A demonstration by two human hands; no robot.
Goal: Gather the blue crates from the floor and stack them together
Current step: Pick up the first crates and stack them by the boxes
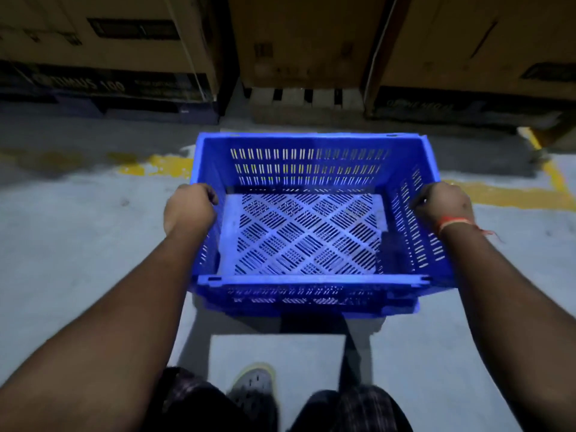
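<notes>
Tall cardboard boxes (311,39) stand on pallets along the far edge of the grey floor (78,244), which carries worn yellow lines (511,194). A blue crate (307,213), empty, is held above the floor in front of the person. The left hand (190,207) has its grip curled over the crate's left rim; the right hand (442,204) likewise grips the right rim.

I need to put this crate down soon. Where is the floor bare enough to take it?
Bare grey floor lies left of the blue crate, bounded by the yellow line; another patch sits right of it, inside the yellow corner. It is crowded ahead, where cardboard boxes and a pallet line the floor.
</notes>
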